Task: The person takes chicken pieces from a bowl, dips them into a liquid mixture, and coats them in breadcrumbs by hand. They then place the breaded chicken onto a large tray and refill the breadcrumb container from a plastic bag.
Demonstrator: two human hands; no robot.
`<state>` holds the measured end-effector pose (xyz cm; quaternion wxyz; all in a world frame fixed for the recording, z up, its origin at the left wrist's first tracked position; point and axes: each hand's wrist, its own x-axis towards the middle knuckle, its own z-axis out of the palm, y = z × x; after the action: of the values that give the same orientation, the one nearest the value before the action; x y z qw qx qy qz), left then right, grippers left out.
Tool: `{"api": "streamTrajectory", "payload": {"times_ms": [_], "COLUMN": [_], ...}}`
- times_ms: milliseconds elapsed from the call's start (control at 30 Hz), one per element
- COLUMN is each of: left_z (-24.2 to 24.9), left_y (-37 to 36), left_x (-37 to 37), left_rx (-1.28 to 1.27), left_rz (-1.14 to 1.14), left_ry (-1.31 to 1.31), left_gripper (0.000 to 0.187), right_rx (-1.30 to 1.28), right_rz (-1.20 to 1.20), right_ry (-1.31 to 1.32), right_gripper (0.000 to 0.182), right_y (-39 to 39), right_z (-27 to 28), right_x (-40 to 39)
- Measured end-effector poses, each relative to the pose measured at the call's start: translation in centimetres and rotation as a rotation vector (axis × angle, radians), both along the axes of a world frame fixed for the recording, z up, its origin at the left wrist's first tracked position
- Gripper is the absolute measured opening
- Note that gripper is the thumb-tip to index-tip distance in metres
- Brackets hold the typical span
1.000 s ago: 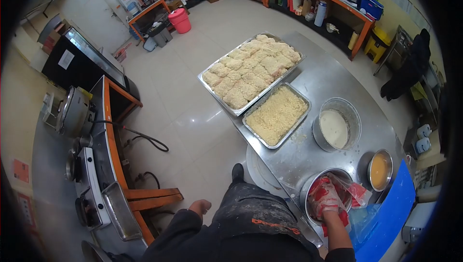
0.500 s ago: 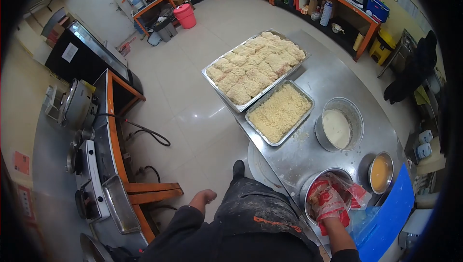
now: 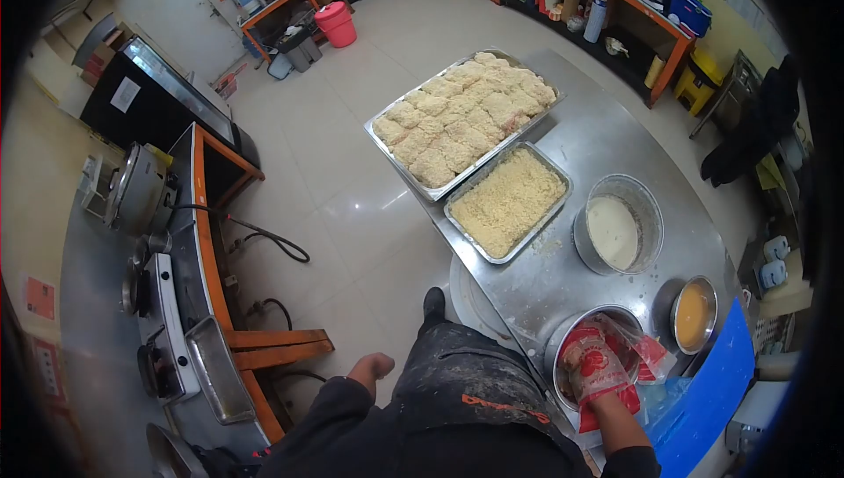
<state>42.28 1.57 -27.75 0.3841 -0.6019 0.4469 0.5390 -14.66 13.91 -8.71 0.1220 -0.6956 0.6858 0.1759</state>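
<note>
My right hand [image 3: 591,371] reaches into a red-printed clear plastic bag [image 3: 607,364] that sits in a round metal pot [image 3: 556,357] at the table's near corner. The film and the print cover its fingers, so their grip is hidden. Down at my side, my left hand [image 3: 375,366] hangs away from the table with its fingers curled in, nothing seen in it. Beyond the pot stands a deep pan [image 3: 646,214] of pale batter. A bowl [image 3: 694,313] of orange liquid is to its right.
A large tray of crumb-coated pieces [image 3: 466,117] and a smaller tray of crumbs [image 3: 508,201] lie along the left edge of the steel table [image 3: 607,113]. A blue board [image 3: 716,390] is at the right. Across the aisle, a counter carries a gas stove [image 3: 167,328].
My right hand has shifted slightly within the bag, still in the pot. My left hand has moved a little at my side. The trays and pans stay in place.
</note>
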Motion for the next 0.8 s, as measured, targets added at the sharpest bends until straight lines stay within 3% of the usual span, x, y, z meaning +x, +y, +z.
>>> {"api": "streamTrajectory", "payload": {"times_ms": [167,267,367,433,567,633,767,800], "left_z": [1.9,3.7,5.2,8.3,6.6,10.2,16.1,16.8], "left_y": [-1.0,-2.1,-4.7,-7.4,-10.4,-11.6,-12.0,-11.8], "left_x": [-0.5,-2.0,-4.4,-7.5,-9.7,-11.6,-15.3,-16.1], "left_rx": [0.007,-0.128,-0.161,-0.129,-0.529,-0.596,-0.486,-0.480], "left_rz": [0.052,0.125,0.027,-0.162,-0.233,-0.157,-0.005,-0.042], "left_ry": [-0.033,0.044,0.058,0.023,0.250,0.398,0.484,0.507], "left_gripper": [0.041,0.041,0.042,0.042,0.037,0.031,0.028,0.028], "right_rx": [0.022,0.027,0.034,0.032,0.018,0.030,0.191,0.121], "right_rz": [-0.034,-0.045,-0.057,-0.062,-0.075,-0.075,0.119,-0.112], "right_ry": [-0.014,-0.018,-0.018,-0.017,-0.013,0.014,0.425,0.022], "right_gripper": [0.038,0.037,0.037,0.036,0.035,0.035,0.034,0.027], "right_y": [-0.2,-0.3,0.2,0.6,2.4,3.8,7.0,5.3], "right_z": [0.4,0.4,0.4,0.2,-0.4,-1.2,-6.0,-2.2], "right_x": [-0.3,-0.6,-0.7,-0.9,-1.7,-2.8,-4.9,-4.1]}}
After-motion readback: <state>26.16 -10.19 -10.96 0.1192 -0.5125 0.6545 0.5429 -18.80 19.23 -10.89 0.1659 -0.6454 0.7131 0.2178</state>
